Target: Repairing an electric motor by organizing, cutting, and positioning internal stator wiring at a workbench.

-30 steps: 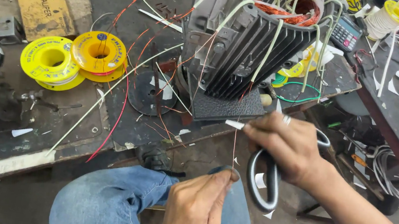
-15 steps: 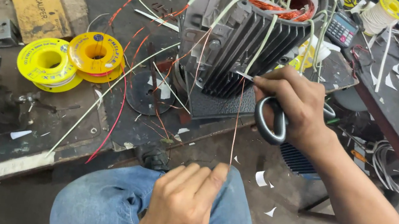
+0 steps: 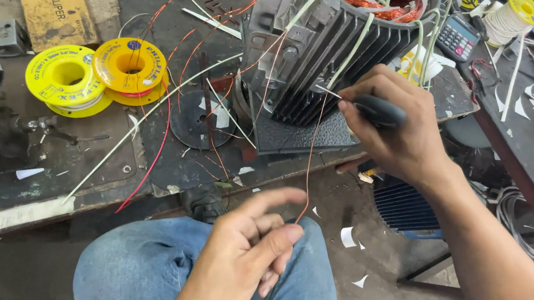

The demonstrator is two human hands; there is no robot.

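A finned dark grey motor stator [image 3: 330, 63] with copper windings and white sleeved leads stands at the bench edge. My right hand [image 3: 390, 127] is against its fins, gripping black-handled scissors [image 3: 379, 109] with the blade tip at the top of a thin copper wire [image 3: 309, 161]. The wire hangs down to my left hand [image 3: 249, 248], which pinches its lower end above my knee in blue jeans.
Two yellow wire spools [image 3: 98, 74] lie on the dark workbench [image 3: 43, 171] to the left, with loose red and white wires around. A calculator [image 3: 457, 36], a reel of white cord [image 3: 510, 17] and paper scraps sit on a table at right. A second finned motor [image 3: 404, 209] is on the floor.
My right hand rose with the scissors from below the stator to its fins, drawing the copper wire taut. My left hand stayed low, fingers now pinching the wire's end.
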